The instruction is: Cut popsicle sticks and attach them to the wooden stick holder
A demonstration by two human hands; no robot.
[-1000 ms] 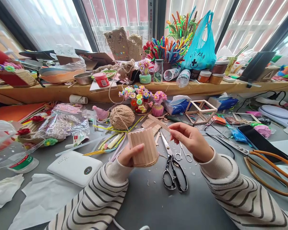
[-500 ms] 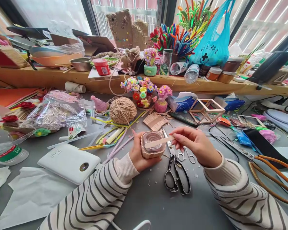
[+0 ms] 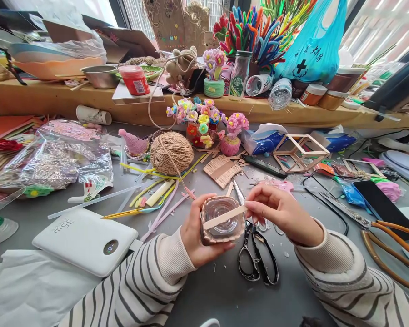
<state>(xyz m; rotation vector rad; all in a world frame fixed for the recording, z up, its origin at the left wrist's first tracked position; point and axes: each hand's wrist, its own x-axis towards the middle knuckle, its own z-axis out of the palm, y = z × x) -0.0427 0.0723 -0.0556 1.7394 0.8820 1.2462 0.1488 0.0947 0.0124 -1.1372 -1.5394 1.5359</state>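
My left hand (image 3: 193, 238) is wrapped round a clear plastic container (image 3: 227, 230) with a squarish, ringed end facing up. Thin wooden pieces line its sides, their ends making a scalloped rim. In my right hand (image 3: 282, 212) a flat craft stick (image 3: 224, 218) is pinched between thumb and fingers at its right end. The stick lies slantwise across the container's face; whether it touches is hard to tell. Black-handled scissors (image 3: 259, 254) rest on the table just below, blades pointing up past my right fingertips. Behind is a mat of craft sticks (image 3: 221, 171) laid side by side.
A ball of twine (image 3: 172, 153) sits behind my left hand, near yellow and purple strips. A white power bank (image 3: 85, 240) lies at left, orange-handled shears (image 3: 391, 227) at right. A wooden stick frame (image 3: 301, 152) and pipe-cleaner flowers (image 3: 199, 120) stand toward the back shelf (image 3: 122, 104).
The view has moved closer and shifted. The container is tipped so its clear end faces me more, and the craft stick now slants across it more steeply. Both hands keep their holds.
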